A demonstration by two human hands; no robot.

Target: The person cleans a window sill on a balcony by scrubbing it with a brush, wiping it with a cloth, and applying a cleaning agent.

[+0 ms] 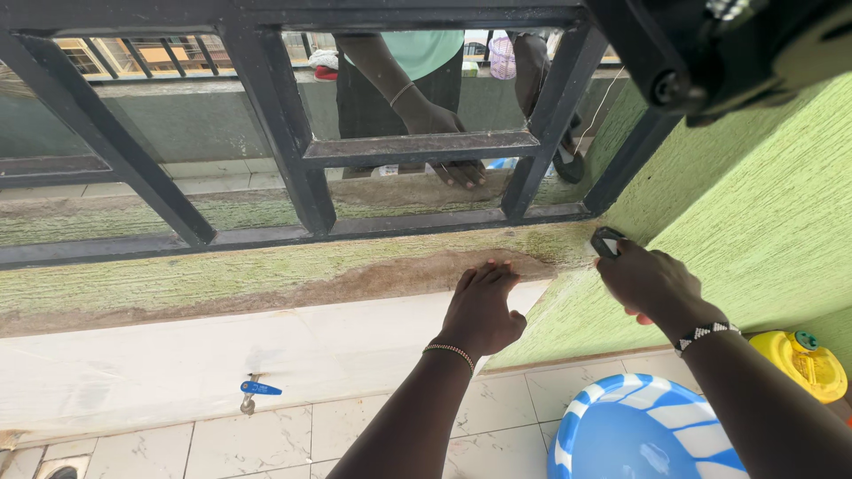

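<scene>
My left hand [482, 307] lies flat, fingers together, against the stained green wall ledge [266, 275] just below the black metal window grille [284, 133]. My right hand [646, 281] presses a small dark scrubbing block [607, 241] into the corner where the ledge meets the green side wall [763, 231]. Both wrists carry beaded bracelets. Beyond the grille another person stands outside, one hand [453, 164] resting on the outer sill.
A blue-and-white plastic basin [639, 435] sits on the tiled floor at lower right, beside a yellow container [803, 364]. A tap with a blue handle [257, 390] sticks out of the white tiled wall at lower left. A floor drain [62, 470] lies at the bottom left.
</scene>
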